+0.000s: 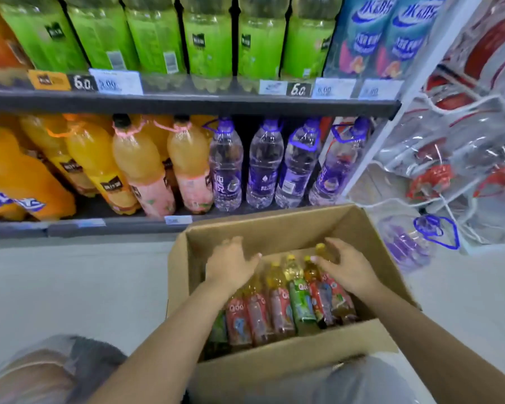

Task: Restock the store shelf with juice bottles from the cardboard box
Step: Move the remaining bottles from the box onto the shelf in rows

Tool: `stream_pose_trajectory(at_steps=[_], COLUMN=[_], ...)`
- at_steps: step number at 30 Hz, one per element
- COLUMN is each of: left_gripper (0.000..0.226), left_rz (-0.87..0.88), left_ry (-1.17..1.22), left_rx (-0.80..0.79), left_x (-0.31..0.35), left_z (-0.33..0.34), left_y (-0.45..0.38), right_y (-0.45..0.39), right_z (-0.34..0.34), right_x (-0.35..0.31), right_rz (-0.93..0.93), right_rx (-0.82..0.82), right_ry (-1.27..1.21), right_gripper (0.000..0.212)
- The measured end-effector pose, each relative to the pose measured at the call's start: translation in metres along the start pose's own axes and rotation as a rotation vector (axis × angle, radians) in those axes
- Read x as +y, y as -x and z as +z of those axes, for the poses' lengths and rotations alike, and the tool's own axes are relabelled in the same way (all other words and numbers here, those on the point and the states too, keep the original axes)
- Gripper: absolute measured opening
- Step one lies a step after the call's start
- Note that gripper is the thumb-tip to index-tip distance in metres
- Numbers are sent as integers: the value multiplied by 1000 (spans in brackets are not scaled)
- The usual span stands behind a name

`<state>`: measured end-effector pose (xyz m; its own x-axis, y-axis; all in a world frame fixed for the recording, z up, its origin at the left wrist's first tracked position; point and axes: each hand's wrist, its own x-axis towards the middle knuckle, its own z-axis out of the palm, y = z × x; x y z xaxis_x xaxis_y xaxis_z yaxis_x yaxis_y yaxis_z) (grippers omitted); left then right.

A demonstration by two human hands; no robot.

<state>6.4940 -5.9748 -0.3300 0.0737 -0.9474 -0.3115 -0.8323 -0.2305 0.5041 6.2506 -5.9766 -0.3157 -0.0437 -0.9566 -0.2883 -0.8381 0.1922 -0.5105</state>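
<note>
Store shelving (187, 104) fills the background: green bottles on the upper shelf, orange drinks (94, 161) and clear water bottles (264, 167) on the lower shelf. On the pale floor (70, 287), against the shelf's front edge, stands an open cardboard box (292, 363). Juice bottles (280, 301) lie in a row inside it, caps toward the shelf. Left hand (231, 265) hovers over the row's left end, fingers relaxed, holding nothing. Right hand (347, 266) curls its fingers over the rightmost bottle; whether it grips cannot be told.
</note>
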Motion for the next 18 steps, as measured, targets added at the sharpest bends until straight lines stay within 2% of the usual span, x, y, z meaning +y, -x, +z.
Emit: stream_pose_trajectory(at_steps=[4, 9, 12, 18], left_gripper=[57, 54, 45, 46], left_rz=[-105, -251, -305, -439], left_ry=[-28, -41, 21, 130], left_rx=[-73, -170, -214, -218], left_x=[-19, -39, -49, -67], left_z=[51, 97, 115, 140], left_y=[-2, -10, -18, -28], right_y=[1, -11, -27, -51], right_z=[46, 84, 94, 109], right_x=[35, 55, 53, 54], right_rz=[116, 234, 219, 262], right_rx=[-88, -182, -177, -244], right_ry=[9, -1, 14, -14], right_gripper=[52, 72, 73, 77])
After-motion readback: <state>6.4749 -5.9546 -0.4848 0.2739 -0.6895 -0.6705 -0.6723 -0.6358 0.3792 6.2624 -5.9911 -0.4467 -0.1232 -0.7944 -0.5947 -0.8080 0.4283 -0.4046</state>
